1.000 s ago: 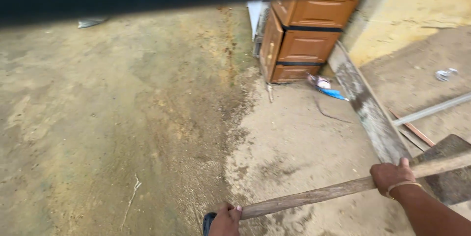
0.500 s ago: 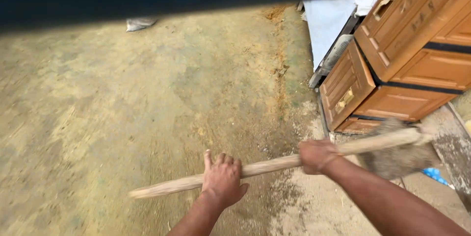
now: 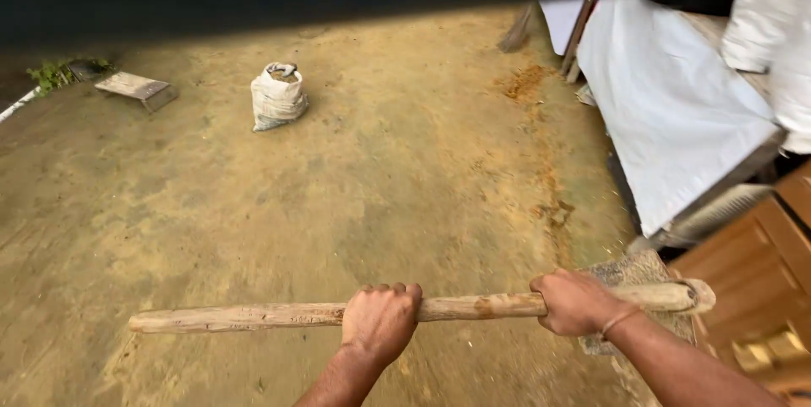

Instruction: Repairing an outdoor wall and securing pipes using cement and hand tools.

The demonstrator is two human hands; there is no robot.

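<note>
A wooden handle (image 3: 279, 316) runs level across the bottom of the view, from its bare end at 9 o'clock to a grey blade (image 3: 629, 276) at 3 o'clock. The left hand (image 3: 380, 321) has its grip clamped over the handle near the middle, knuckles up. The right hand (image 3: 576, 301) has its grip clamped round the handle just beside the blade, with a thin band on the wrist. On the dirt floor (image 3: 253, 204) at 11 o'clock, well apart from both hands, stands an open white sack (image 3: 277, 96) with brown fill showing at its mouth. A flat board (image 3: 135, 87) lies at 10 o'clock. A white sheet (image 3: 667, 103) covers something at 2 o'clock, above a wooden cabinet (image 3: 760, 289).
</note>
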